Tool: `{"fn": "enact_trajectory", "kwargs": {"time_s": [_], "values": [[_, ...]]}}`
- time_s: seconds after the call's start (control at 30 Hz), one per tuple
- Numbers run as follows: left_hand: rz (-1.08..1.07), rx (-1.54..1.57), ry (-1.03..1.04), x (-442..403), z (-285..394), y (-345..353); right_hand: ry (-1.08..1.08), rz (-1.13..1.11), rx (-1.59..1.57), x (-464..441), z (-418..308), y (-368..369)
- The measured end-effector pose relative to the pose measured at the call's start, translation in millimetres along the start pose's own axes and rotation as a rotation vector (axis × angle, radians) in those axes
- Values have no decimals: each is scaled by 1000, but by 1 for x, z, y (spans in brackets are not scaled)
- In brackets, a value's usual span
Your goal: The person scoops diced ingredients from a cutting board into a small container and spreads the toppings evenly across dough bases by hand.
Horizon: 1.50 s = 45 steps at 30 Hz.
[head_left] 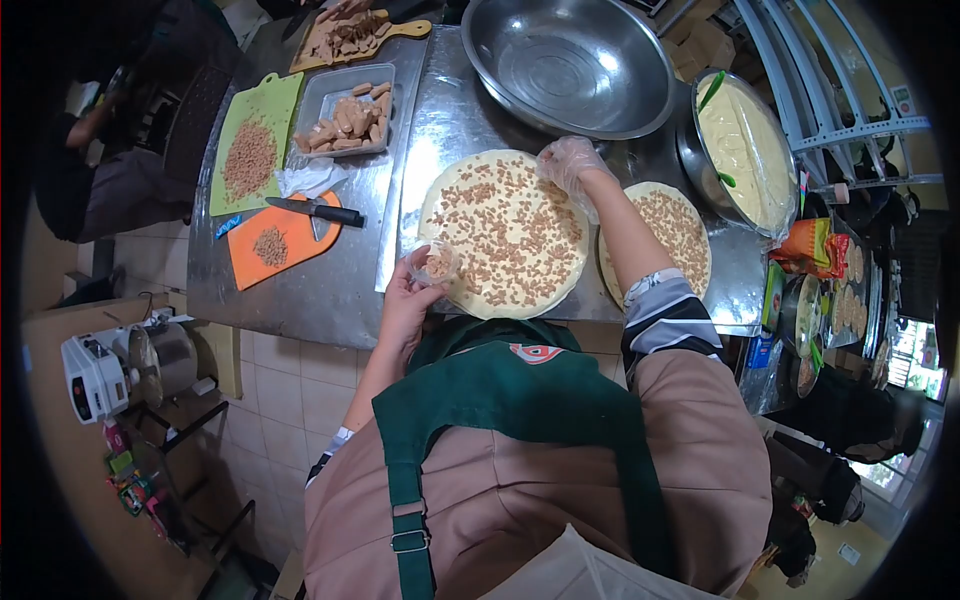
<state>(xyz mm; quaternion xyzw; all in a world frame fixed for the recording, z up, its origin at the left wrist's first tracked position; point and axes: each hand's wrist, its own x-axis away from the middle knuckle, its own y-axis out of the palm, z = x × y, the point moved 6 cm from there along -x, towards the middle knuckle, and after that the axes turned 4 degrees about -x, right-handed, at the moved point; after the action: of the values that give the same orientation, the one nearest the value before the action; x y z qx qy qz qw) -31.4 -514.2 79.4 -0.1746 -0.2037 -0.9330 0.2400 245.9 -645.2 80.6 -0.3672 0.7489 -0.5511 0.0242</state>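
Observation:
My left hand (405, 302) is bare and grips a small clear plastic cup (437, 264) with chopped brown sausage bits in it, at the left edge of a round sheet of dough (505, 225). Similar bits lie scattered over that dough. At its upper right edge is my right hand (570, 165), in a clear plastic glove. Its fingers are curled downward, and what they hold, if anything, is hidden. A second round of dough (662, 215) with bits on top lies to the right, partly under my right forearm.
A large steel bowl (570, 65) stands behind the dough, beside a bowl of pale dough under plastic (742, 150). To the left are a tub of sausages (345, 115), a green board (255, 140), an orange board (280, 245) and a knife (315, 210). Another person's hand (345, 8) is at the far board.

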Motion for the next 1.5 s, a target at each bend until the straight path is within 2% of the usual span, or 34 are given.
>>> {"fn": "enact_trajectory", "kwargs": {"time_s": [0.03, 0.07, 0.17, 0.23, 0.27, 0.37, 0.43, 0.47, 0.53, 0.67, 0.73, 0.87, 0.97, 1.07, 1.17, 1.23, 1.27, 1.33, 1.47, 1.5], "values": [[0, 1, 0, 0, 0, -1, -10, -50, 171, -3, 2, 5], [-4, 9, 1, -1, 0, -1, -10, -51, 172, -3, 7, 6], [-3, 2, -3, -1, 2, -1, -59, -93, 65, 4, 6, 6], [2, -12, -8, -1, 3, -1, 74, -57, -71, 17, -2, -6], [-1, 0, -8, -1, 3, 0, 75, -57, -71, 18, -7, -6], [2, 6, -12, 0, 6, -1, 43, 62, -53, 12, -12, -7], [5, 0, -18, 0, 6, -2, -69, 163, -153, -1, -11, 1], [8, 3, -17, 0, 4, -4, -71, 161, -153, -8, -10, 0], [15, 7, -17, 1, 5, -7, -48, -39, -4, -17, -17, 8], [38, 12, -18, 3, 5, -11, -48, -28, -127, -21, -25, 9], [42, 19, -11, 4, 5, -12, -189, -29, -5, -26, -33, 13], [47, 39, -7, 6, 7, -14, -69, -38, 17, -41, -25, 24], [53, 52, -5, 7, 8, -17, -128, -47, -106, -44, -29, 25], [59, 58, 6, 8, 8, -21, -59, 14, -262, -45, -35, 24], [64, 54, -3, 9, 10, -25, -165, 31, -229, -43, -60, 18], [63, 49, -16, 9, 9, -29, -206, -32, 154, -42, -73, 22], [64, 36, -5, 8, 7, -32, -207, -32, 154, -45, -74, 22], [67, 23, 7, 8, 7, -36, -153, -187, 25, -53, -72, 32], [58, 28, -1, 8, 7, -40, -232, -147, 19, -45, -83, 28], [54, 21, 7, 8, 8, -41, -279, -165, 108, -44, -88, 32]]}}
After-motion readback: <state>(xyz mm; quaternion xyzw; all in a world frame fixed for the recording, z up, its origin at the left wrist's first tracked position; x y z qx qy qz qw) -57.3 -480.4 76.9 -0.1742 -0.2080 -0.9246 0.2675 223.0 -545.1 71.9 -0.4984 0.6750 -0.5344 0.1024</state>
